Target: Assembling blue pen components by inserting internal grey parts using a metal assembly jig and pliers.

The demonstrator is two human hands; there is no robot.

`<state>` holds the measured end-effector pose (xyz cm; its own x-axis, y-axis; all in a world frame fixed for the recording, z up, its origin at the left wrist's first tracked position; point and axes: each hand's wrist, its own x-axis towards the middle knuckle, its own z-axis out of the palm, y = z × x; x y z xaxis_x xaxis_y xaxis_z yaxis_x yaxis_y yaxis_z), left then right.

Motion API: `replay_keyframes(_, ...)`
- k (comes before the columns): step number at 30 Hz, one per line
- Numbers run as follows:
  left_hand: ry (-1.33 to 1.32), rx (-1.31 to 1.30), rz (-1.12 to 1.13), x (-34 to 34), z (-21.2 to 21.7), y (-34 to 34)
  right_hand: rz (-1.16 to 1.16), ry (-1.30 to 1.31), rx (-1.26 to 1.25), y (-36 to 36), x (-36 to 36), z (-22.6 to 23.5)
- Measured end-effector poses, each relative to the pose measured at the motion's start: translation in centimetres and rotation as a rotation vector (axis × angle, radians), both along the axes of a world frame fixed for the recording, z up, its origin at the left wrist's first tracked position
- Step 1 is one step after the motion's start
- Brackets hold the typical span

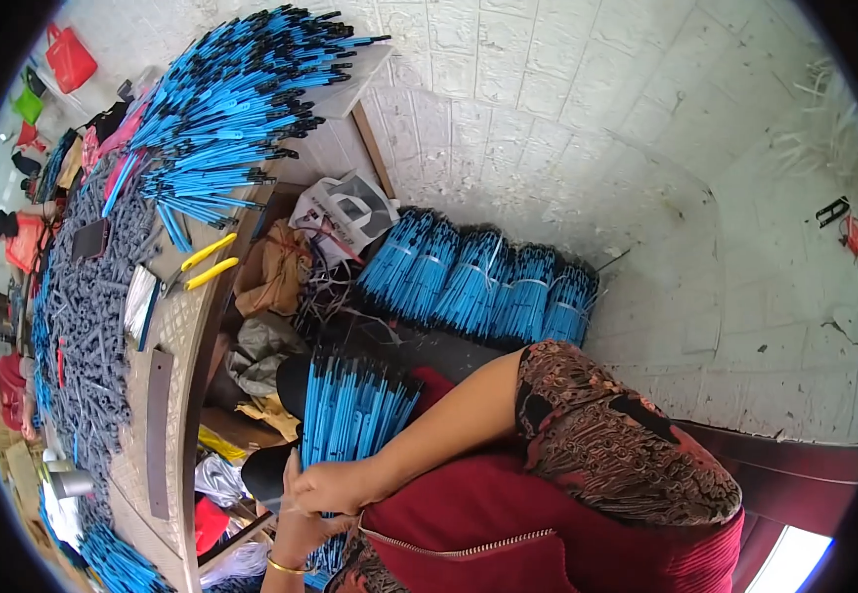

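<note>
A bundle of thin blue rods with black ends [355, 405] stands upright on my lap, against the dark red garment. Round its lower left side closes my left hand [294, 529], with a gold bracelet at the wrist. My right hand [335, 486] lies across the front of the bundle, curled shut beside the left fingers. Whatever its fingertips pinch is hidden. Some rods also show below the hands.
To the left, the worktable [174, 395] bears a heap of grey parts [88, 326], yellow-handled pliers [210, 262], a phone [91, 238] and a tall pile of blue rods [231, 99]. Several tied bundles [483, 272] stand by the white wall. Other people sit at far left.
</note>
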<state>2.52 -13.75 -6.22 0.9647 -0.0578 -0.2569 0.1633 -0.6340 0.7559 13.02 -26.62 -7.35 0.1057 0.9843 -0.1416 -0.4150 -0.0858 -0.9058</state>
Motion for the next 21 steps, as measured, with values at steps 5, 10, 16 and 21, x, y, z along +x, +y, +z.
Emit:
replay_keyframes(5,0.097,0.152,0.067,-3.4,-4.6,2.2,-0.042,0.297,0.064,1.2,0.9,2.9)
replay_keyframes(10,0.023,0.424,0.224,-3.1,-5.2,-0.3,-0.147,0.289,0.023,5.0,-0.3,2.9)
replay_keyframes(16,-0.295,0.137,0.547,-4.6,-5.9,1.7,-0.309,0.054,0.273,5.4,-0.5,2.2)
replay_keyframes(21,-0.293,0.400,0.394,-4.1,-4.3,2.3,-0.261,0.090,0.385,3.2,1.0,2.0)
